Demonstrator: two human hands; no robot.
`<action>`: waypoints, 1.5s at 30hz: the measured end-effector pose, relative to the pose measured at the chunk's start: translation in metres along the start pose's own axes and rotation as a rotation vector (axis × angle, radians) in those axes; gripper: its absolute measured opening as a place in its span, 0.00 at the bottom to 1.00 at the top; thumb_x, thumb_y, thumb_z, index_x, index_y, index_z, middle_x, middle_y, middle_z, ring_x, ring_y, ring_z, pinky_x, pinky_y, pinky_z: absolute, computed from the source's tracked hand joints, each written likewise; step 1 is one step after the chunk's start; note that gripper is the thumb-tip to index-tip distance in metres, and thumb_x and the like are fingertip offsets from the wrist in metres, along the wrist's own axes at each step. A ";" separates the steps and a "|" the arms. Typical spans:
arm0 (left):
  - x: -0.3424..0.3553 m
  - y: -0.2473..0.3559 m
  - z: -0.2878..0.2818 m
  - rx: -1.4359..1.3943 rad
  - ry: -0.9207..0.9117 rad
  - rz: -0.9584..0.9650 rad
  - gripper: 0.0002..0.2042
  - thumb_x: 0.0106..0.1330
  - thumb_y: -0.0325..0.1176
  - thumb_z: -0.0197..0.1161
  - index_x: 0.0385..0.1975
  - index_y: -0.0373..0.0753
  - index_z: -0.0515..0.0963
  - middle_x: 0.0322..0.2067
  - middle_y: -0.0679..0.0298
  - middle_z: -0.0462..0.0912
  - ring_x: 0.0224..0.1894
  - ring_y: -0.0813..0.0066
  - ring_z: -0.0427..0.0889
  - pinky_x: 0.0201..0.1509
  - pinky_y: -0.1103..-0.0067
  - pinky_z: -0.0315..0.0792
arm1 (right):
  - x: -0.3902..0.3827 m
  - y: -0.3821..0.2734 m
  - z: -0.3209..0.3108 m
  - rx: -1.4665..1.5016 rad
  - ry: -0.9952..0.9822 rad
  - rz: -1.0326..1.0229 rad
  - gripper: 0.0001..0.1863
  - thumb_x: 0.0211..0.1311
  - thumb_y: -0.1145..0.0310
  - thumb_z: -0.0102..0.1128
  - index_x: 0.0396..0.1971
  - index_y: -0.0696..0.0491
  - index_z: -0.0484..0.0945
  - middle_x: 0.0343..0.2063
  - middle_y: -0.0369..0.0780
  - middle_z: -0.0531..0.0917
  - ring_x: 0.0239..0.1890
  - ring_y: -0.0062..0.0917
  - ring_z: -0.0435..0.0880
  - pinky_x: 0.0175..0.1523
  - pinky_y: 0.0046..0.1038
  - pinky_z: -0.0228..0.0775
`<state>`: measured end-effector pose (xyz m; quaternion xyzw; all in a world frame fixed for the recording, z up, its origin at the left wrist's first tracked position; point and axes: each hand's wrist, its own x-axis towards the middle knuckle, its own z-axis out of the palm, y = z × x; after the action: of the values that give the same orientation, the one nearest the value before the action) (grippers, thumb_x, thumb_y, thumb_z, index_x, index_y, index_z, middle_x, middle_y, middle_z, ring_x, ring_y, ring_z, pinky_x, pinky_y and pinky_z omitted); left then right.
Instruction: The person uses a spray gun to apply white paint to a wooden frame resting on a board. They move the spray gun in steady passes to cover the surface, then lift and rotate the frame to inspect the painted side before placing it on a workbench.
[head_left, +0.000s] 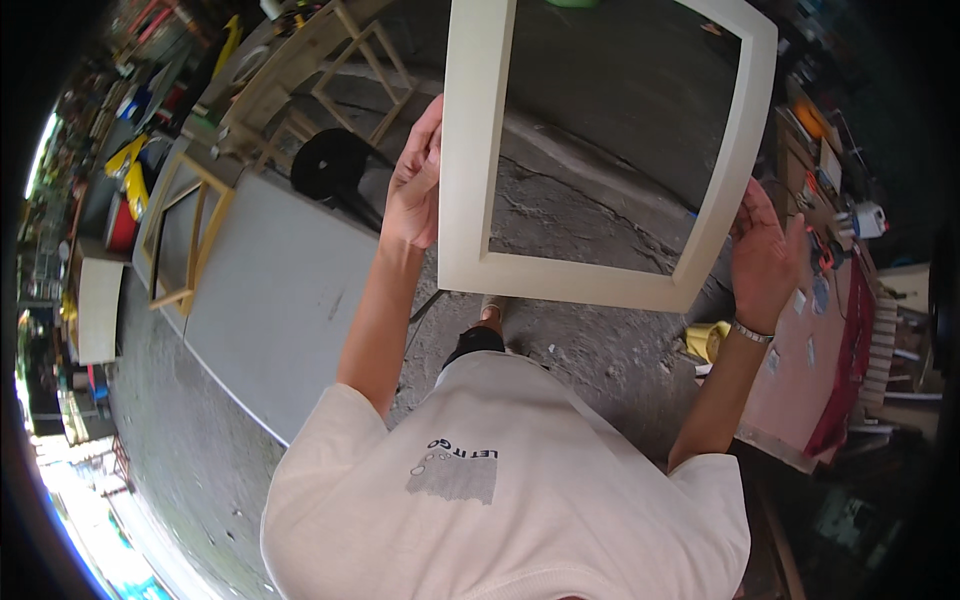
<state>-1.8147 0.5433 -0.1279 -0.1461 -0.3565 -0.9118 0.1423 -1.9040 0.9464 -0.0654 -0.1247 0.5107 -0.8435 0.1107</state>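
Note:
A cream-coloured rectangular wooden frame (470, 215) is held up in front of me, its top running out of the picture. Through its open middle the concrete floor shows. My left hand (415, 180) grips the left side, fingers along the outer edge and partly hidden by the wood. My right hand (766, 255), with a metal band at the wrist, supports the right side near the lower corner. Its fingers lie against the outer edge, and the thumb stands out away from the wood.
At left stands a grey table (285, 285) with a small wooden frame (200, 225) on it. Beyond are a round black stool (328, 162) and bare wooden frames (370, 75). A yellow container (706, 341) sits on the floor beside a tool-strewn workbench (800, 385) at right.

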 end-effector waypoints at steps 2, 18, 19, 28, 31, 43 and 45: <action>0.015 -0.013 -0.006 -0.054 -0.029 -0.036 0.30 0.70 0.29 0.58 0.71 0.38 0.57 0.67 0.61 0.68 0.66 0.71 0.70 0.68 0.74 0.68 | 0.004 0.001 -0.010 0.020 0.016 0.002 0.43 0.73 0.37 0.34 0.65 0.64 0.66 0.60 0.43 0.74 0.60 0.28 0.70 0.66 0.30 0.54; 0.102 -0.058 -0.089 -0.234 -0.024 -0.260 0.32 0.69 0.30 0.61 0.72 0.36 0.57 0.68 0.58 0.67 0.65 0.71 0.71 0.66 0.76 0.67 | 0.058 0.027 0.006 -0.002 0.269 0.042 0.43 0.72 0.37 0.35 0.64 0.65 0.68 0.57 0.43 0.76 0.56 0.28 0.71 0.63 0.28 0.55; 0.103 -0.059 -0.091 -0.249 -0.007 -0.276 0.32 0.69 0.30 0.61 0.72 0.36 0.56 0.68 0.58 0.67 0.65 0.71 0.71 0.66 0.76 0.67 | 0.061 0.030 0.007 -0.023 0.294 0.057 0.43 0.72 0.37 0.35 0.64 0.65 0.68 0.57 0.43 0.76 0.55 0.27 0.71 0.62 0.28 0.55; 0.130 -0.095 -0.101 -0.255 0.016 -0.389 0.32 0.70 0.30 0.61 0.72 0.36 0.57 0.67 0.59 0.67 0.65 0.71 0.71 0.66 0.75 0.67 | 0.071 0.031 -0.009 -0.016 0.322 0.011 0.42 0.73 0.38 0.35 0.63 0.65 0.68 0.53 0.41 0.77 0.51 0.25 0.72 0.57 0.26 0.57; 0.150 -0.119 -0.087 -0.262 -0.014 -0.446 0.30 0.70 0.29 0.59 0.71 0.38 0.58 0.67 0.59 0.68 0.64 0.70 0.71 0.66 0.74 0.68 | 0.064 0.025 -0.036 0.031 0.300 -0.016 0.40 0.73 0.39 0.36 0.63 0.63 0.69 0.56 0.41 0.76 0.55 0.26 0.71 0.62 0.29 0.56; 0.230 -0.287 0.006 -0.260 -0.205 -0.703 0.31 0.69 0.24 0.56 0.72 0.48 0.59 0.67 0.62 0.68 0.65 0.63 0.72 0.65 0.66 0.70 | 0.014 -0.009 -0.189 0.084 0.627 -0.271 0.38 0.75 0.42 0.34 0.61 0.64 0.71 0.53 0.42 0.79 0.52 0.27 0.74 0.61 0.28 0.58; 0.243 -0.323 0.031 -0.275 -0.275 -0.745 0.31 0.69 0.24 0.55 0.72 0.49 0.60 0.67 0.62 0.68 0.65 0.64 0.71 0.66 0.66 0.71 | -0.002 -0.017 -0.217 0.093 0.693 -0.308 0.38 0.75 0.42 0.34 0.61 0.64 0.71 0.53 0.42 0.79 0.51 0.26 0.74 0.60 0.28 0.59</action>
<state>-2.1500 0.7548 -0.2131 -0.1451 -0.2757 -0.9120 -0.2666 -1.9729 1.1354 -0.1471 0.0977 0.4542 -0.8646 -0.1911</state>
